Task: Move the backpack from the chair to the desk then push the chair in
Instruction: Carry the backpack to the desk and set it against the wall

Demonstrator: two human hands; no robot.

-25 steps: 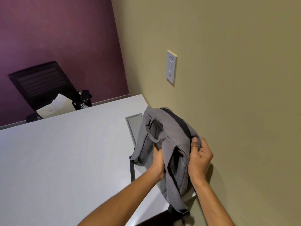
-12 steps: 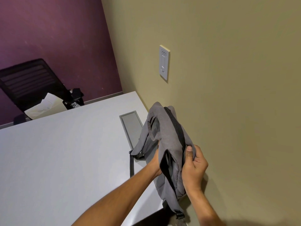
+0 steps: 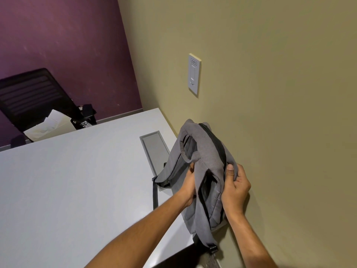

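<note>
Backpack (image 3: 204, 161) stands on the near right corner of the bench (image 3: 77, 190), close to the wall, one strap hanging off the near edge. Left hand (image 3: 190, 187) grips its left side; right hand (image 3: 234, 187) pinches the fabric by the zipper. Best to settle it further onto the bench, lay it flat, then let go. Chair to push is out of view.

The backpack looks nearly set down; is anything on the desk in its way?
Nothing visible blocks it. The backpack, held by the left hand and right hand, is at the desk corner by the wall. Only a flush grey panel lies beside it.
</note>
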